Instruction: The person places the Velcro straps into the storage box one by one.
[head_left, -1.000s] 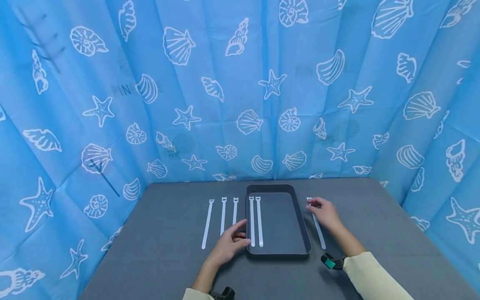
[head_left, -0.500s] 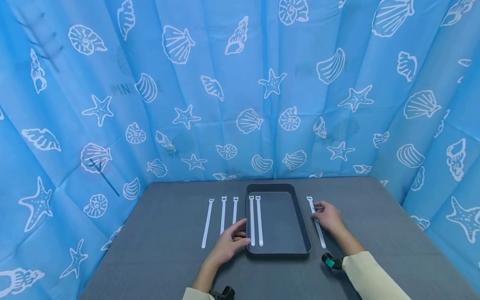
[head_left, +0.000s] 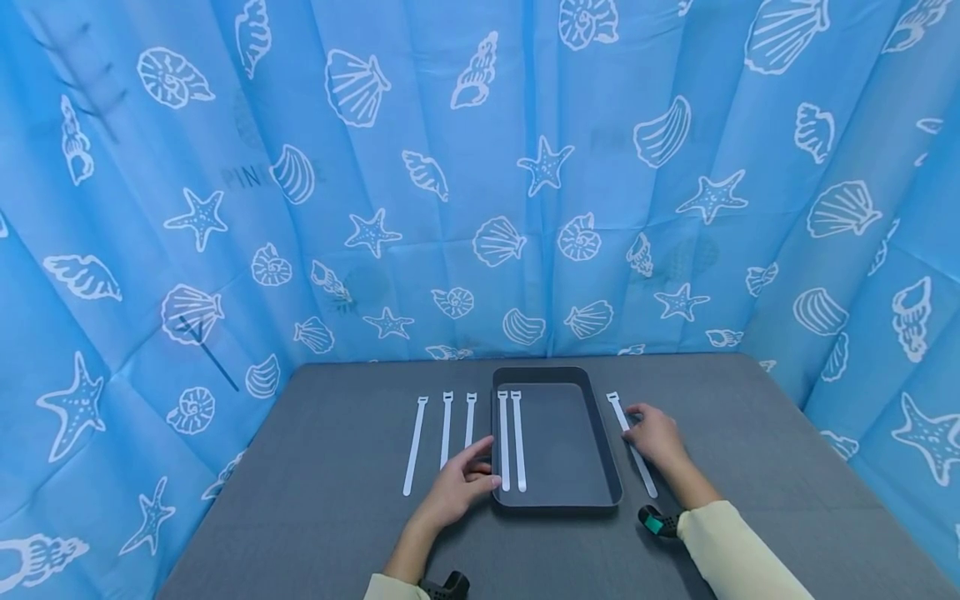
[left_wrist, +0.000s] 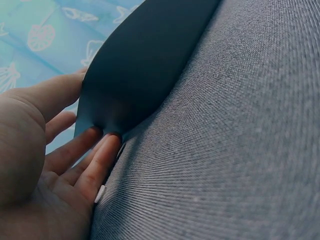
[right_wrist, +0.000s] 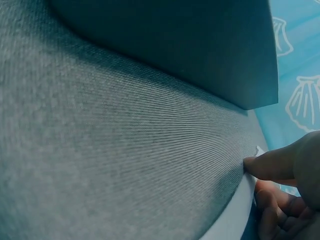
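Right wrist: strap [right_wrist: 233, 217] between thumb [right_wrist: 272, 164] and fingers [right_wrist: 270, 220]

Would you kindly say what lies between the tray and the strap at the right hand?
Only bare grey tabletop separates the tray from that white strap, as the head and right wrist views show.

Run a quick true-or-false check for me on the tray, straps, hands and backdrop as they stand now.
1. Two white straps lie in the tray. True.
2. The right hand touches the strap to the right of the tray. True.
3. The left hand is well away from the tray. False: the left hand touches it.
4. Five straps lie to the left of the tray. False: three straps do.
5. A curtain printed with shells and starfish hangs behind the table. True.
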